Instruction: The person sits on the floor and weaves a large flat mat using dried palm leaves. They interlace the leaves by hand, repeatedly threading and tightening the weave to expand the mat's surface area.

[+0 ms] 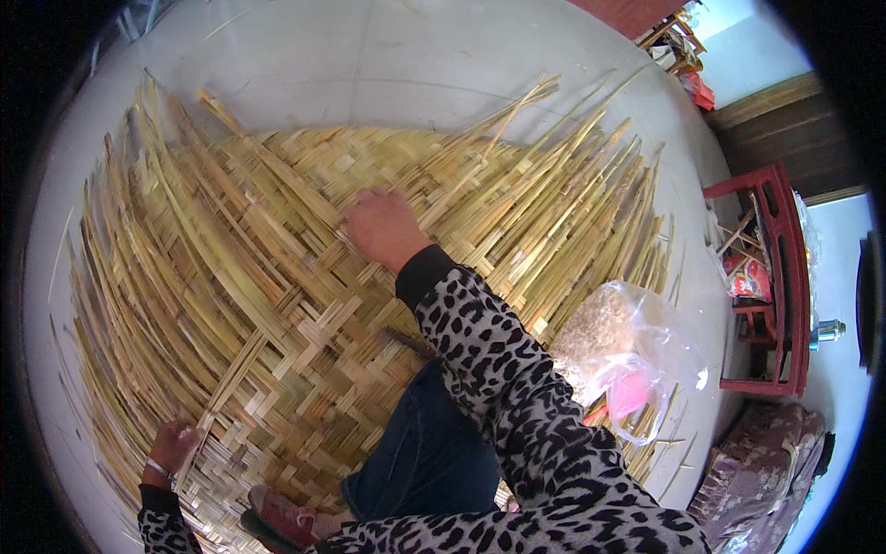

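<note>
Head view, two hands (pixel 173 448) (pixel 381 226), one woven mat (pixel 341 379)

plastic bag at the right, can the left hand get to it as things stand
Probably not: the left hand is across the woven mat, and the right sleeve and jeans-clad leg lie between it and the plastic bag.

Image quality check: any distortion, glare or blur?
Head view: fisheye bows the red wooden table, corners black; head view: bright highlights on the clear plastic bag; head view: right hand looks slightly soft, possibly motion blur.
</note>
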The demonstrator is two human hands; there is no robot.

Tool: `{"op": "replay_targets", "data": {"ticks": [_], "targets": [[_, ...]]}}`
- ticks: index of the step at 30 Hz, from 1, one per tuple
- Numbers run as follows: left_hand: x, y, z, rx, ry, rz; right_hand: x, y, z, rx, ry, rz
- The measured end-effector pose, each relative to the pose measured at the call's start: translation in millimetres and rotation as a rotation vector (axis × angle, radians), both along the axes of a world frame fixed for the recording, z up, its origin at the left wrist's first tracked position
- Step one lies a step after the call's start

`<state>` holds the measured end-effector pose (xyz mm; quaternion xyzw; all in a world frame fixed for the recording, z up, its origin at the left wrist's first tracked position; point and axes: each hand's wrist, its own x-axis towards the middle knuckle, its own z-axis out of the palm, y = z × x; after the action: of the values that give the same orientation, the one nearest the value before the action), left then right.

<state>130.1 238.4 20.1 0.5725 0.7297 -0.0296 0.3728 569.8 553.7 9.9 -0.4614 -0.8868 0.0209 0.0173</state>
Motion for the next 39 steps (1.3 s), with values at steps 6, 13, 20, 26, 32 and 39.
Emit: {"op": "replay_targets", "data": {"ticks": [6,13,20,26,32,39], "targets": [[66.8,52.0,12.0,0.096,-0.217,0.125,-0.2,2.1,-6.2,0.015,0.081,0.014],[118.9,101.0,-13.4,0.226,-0.18,0.157,6.1,21.0,-16.2,-0.009,0.121,0.153],[135.2,96.9,-19.7,0.127,-0.287,0.284,16.4,27.4,0.9,-0.274,-0.041,0.12],[134.6,91.2,-28.6,0.101,-0.295,0.257,15.4,31.3,4.3,-0.353,-0.161,0.145],[130.5,87.8,-36.9,0.201,-0.314,0.368,17.0,27.7,7.3,-0.283,-0.151,0.158],[129.2,88.2,-30.0,0.196,-0.297,0.358,11.9,37.6,6.7,-0.362,-0.207,0.166]]}}
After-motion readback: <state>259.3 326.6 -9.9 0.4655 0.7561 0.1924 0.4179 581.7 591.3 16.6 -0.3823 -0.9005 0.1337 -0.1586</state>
